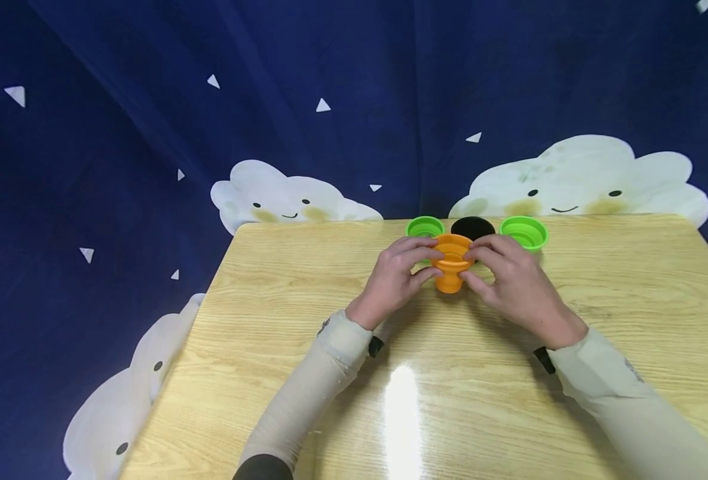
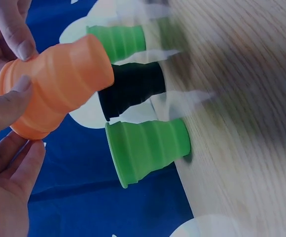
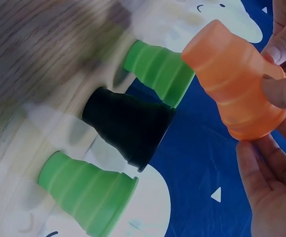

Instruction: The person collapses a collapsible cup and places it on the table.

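An orange collapsible cup [image 1: 449,280] is held up between both hands in front of a row of cups. My left hand [image 1: 399,270] grips the left side of its upper part with thumb and fingers. On the opposite side my right hand [image 1: 513,283] pinches the rim and wall the same way. Both wrist views show the orange cup [image 2: 66,81] extended in ridged tiers, its narrow base clear of the table. Behind it stand a green cup [image 1: 424,225], a black cup [image 3: 125,128] and another green cup [image 1: 525,233], all upright with wide mouths up.
The wooden table [image 1: 282,287] carries the three standing cups close to its far edge. Beyond that edge hangs a dark blue curtain [image 1: 354,53] with white clouds and triangles. A bright reflection lies on the tabletop between the forearms.
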Demonstrator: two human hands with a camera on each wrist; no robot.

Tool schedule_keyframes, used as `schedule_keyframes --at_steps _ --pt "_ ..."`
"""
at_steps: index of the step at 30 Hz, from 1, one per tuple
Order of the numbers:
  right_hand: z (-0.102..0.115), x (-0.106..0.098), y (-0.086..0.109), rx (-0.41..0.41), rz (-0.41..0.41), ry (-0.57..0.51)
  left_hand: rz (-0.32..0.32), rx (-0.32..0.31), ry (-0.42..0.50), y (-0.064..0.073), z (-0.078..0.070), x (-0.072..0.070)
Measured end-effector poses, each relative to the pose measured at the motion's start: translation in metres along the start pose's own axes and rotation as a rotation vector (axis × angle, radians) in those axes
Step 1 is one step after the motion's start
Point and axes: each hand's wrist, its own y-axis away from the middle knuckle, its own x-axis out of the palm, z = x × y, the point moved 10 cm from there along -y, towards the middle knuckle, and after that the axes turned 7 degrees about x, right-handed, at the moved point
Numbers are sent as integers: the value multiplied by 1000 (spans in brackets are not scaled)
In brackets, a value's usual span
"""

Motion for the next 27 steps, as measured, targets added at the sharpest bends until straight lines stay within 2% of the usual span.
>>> schedule_keyframes --at_steps 6,10,19,27 --pt "-2 3 1 -13 12 12 60 15 -38 -1 -2 6" --pt "4 2 1 -73 -4 46 87 17 -45 1 -3 10" --pt "15 1 1 -167 -3 207 113 26 -80 1 -8 13" --pt "23 -10 3 -274 -76 148 143 18 -92 0 -11 13"
